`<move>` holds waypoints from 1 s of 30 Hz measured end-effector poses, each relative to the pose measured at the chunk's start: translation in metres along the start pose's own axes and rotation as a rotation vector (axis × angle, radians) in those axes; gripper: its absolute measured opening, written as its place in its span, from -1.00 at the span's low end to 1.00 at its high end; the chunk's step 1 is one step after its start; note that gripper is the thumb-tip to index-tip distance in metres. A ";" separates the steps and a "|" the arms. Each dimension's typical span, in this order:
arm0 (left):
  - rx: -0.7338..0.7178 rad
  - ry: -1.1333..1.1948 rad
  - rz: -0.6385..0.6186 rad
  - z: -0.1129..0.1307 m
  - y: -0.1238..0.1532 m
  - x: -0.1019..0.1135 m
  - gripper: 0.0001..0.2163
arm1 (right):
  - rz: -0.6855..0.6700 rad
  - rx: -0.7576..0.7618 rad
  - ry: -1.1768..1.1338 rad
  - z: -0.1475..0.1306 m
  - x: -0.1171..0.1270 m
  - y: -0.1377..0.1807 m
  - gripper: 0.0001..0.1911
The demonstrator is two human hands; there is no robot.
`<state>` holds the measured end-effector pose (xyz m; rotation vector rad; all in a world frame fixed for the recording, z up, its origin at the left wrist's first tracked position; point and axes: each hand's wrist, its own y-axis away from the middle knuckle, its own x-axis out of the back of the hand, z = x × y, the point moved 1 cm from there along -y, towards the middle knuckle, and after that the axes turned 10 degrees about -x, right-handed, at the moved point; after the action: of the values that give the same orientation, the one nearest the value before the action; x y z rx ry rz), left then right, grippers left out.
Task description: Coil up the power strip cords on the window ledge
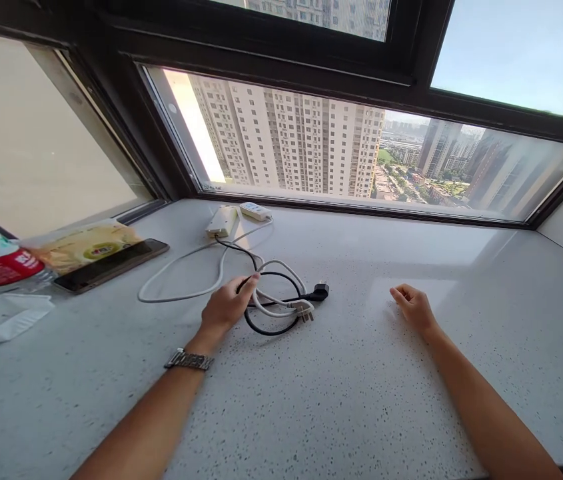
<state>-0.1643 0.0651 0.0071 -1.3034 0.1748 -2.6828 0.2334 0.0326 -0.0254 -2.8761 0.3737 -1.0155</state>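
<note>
My left hand [228, 303], with a metal watch [189, 359] at the wrist, is closed around a bundle of looped power cords near the middle of the counter. A black cord [267, 333] and a white cord [274, 312] loop out to the right of the fingers. The black plug [320, 291] points away, and just below it lies the white plug [304, 309] with its prongs showing. Apart from the cords, my right hand [414, 307] rests over the counter with its fingers curled in, and nothing shows in it.
Two white power strips, one nearer [222, 222] and one by the window [256, 211], lie at the back. A phone [111, 265], a yellow package [81, 247], a bottle with a red label [4, 263] and white packaging [8, 320] sit left on the speckled counter [341, 400].
</note>
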 end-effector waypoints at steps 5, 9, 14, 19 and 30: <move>-0.098 0.198 0.008 0.013 0.009 -0.011 -0.52 | -0.043 -0.007 0.070 -0.013 -0.010 0.005 -0.54; -0.113 0.355 -0.004 0.032 0.017 -0.028 -0.44 | -0.068 0.029 0.032 -0.037 -0.035 0.010 -0.30; -0.170 0.291 -0.047 0.044 0.020 -0.040 -0.61 | -0.046 0.046 0.134 -0.064 -0.066 0.015 -0.14; -0.169 0.273 -0.048 0.042 0.018 -0.039 -0.62 | -0.127 0.052 0.211 -0.066 -0.065 0.015 -0.03; -0.134 0.562 -0.201 0.061 0.029 -0.045 -0.49 | -0.192 0.135 0.218 -0.066 -0.065 0.007 -0.06</move>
<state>-0.0860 0.0424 0.0049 -0.5823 0.3042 -3.1954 0.1420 0.0427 -0.0146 -2.7277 0.0364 -1.3355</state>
